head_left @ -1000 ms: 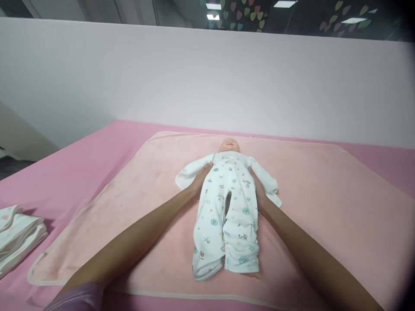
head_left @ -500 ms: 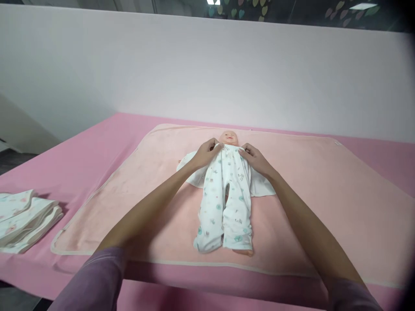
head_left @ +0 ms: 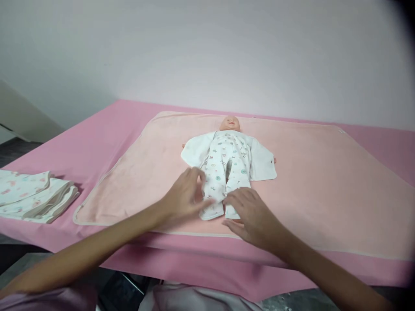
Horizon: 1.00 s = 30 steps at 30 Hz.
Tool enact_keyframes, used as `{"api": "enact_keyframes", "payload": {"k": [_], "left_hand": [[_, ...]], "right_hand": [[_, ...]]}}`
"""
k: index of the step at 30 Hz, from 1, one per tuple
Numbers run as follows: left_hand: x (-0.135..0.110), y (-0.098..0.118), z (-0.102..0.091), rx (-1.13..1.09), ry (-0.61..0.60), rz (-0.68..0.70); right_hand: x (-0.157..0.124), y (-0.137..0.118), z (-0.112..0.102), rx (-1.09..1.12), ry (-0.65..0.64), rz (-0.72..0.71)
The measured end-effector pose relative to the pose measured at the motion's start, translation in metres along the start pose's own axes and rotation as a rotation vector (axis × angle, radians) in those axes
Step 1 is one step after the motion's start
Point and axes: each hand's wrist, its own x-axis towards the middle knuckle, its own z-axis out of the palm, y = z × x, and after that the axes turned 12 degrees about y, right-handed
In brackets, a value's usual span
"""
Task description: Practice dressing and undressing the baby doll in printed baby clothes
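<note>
A baby doll (head_left: 230, 123) lies on its back with its head away from me. White printed baby trousers (head_left: 231, 149) cover its front from below the chin to the lower legs. White sleeves of a top (head_left: 264, 160) spread out on both sides, with bits of the doll's hands at their ends. Beside the trouser leg on the left is my left hand (head_left: 184, 192), slightly blurred, thumb and fingers apart. At the bottom of the other trouser leg, my right hand (head_left: 254, 214) hovers over or touches the cuff, its thumb apart from its fingers. Neither hand grips anything visible.
Under the doll lies a peach blanket (head_left: 324, 190) with a pale edge, on a pink-covered table (head_left: 106, 125). A folded stack of printed cloth (head_left: 35, 196) sits at the left edge. A white wall (head_left: 207, 56) stands behind the table.
Both hands have let go of the trousers' waistband and moved down toward me, to the trouser legs. The view has tilted downward.
</note>
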Motion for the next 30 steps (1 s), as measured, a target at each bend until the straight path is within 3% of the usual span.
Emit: {"api": "enact_keyframes", "payload": {"k": [3, 7, 13, 16, 19, 22, 25, 30], "left_hand": [[-0.052, 0.018, 0.006, 0.12, -0.1, -0.012], [-0.072, 0.019, 0.018, 0.162, -0.077, -0.007], [-0.085, 0.019, 0.006, 0.173, 0.003, 0.08], [-0.1, 0.03, 0.001, 0.28, 0.082, 0.046], [-0.111, 0.051, 0.004, 0.333, 0.16, 0.023], [-0.105, 0.074, 0.018, 0.311, 0.174, 0.095], [-0.082, 0.088, 0.044, 0.385, 0.109, 0.162], [-0.045, 0.076, 0.069, 0.494, -0.03, 0.239]], "right_hand": [[-0.025, -0.011, 0.029, -0.127, 0.068, 0.008], [-0.027, -0.009, 0.051, -0.15, 0.157, -0.001], [-0.033, -0.028, 0.051, -0.07, 0.329, 0.094], [-0.047, -0.031, 0.048, -0.084, 0.376, 0.101], [-0.068, -0.022, 0.041, -0.1, 0.44, 0.205], [-0.084, -0.005, 0.033, -0.029, 0.444, 0.381], [-0.088, 0.007, 0.03, 0.122, 0.341, 0.486], [-0.084, 0.004, 0.029, 0.265, 0.326, 0.583]]}}
